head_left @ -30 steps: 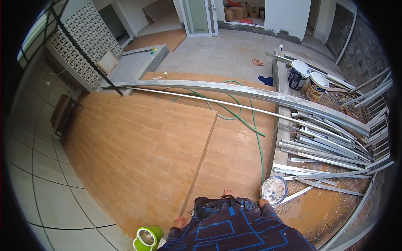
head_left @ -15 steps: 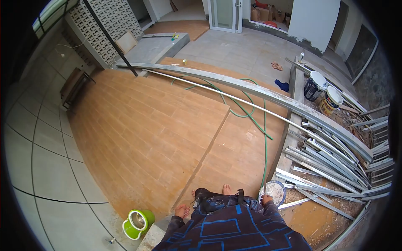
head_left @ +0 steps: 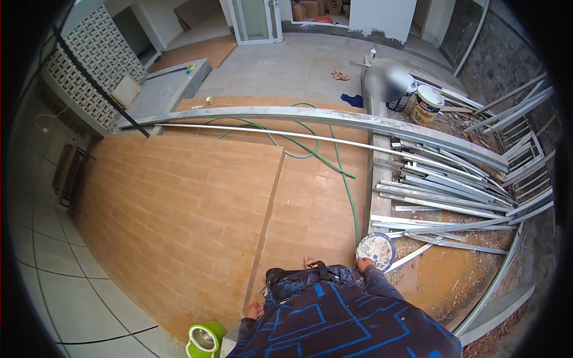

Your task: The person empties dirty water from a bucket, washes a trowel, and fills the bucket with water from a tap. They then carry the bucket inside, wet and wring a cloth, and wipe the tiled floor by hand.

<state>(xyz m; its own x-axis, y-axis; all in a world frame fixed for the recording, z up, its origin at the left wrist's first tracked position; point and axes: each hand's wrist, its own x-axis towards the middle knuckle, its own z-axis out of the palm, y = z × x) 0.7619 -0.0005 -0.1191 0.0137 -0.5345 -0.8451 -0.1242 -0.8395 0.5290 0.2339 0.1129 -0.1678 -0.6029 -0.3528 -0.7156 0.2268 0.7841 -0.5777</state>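
My right hand (head_left: 364, 264) is closed at the near left rim of a round, white-splattered pail (head_left: 378, 249) with a blue edge. The green hose (head_left: 349, 200) runs down close to these fingers; whether they hold it or something else is too small to make out. My left hand (head_left: 254, 310) hangs low at my side with loosely parted fingers and nothing visible in it. Below it stands a lime-green bucket (head_left: 216, 328) with a pale inside, apart from the hand.
A long metal beam (head_left: 268, 113) and a thin white pipe (head_left: 262, 130) span the wood-look floor (head_left: 179, 203). Metal bars (head_left: 441, 191) lie heaped on the right, beside muddy ground (head_left: 430, 274). Behind them stands a paint bucket (head_left: 427, 104). A floor step edge (head_left: 271, 203) runs toward me.
My view has turned to the right, so the surroundings sit further left. My right hand stays at the splattered pail's rim, and my left hand still hangs low.
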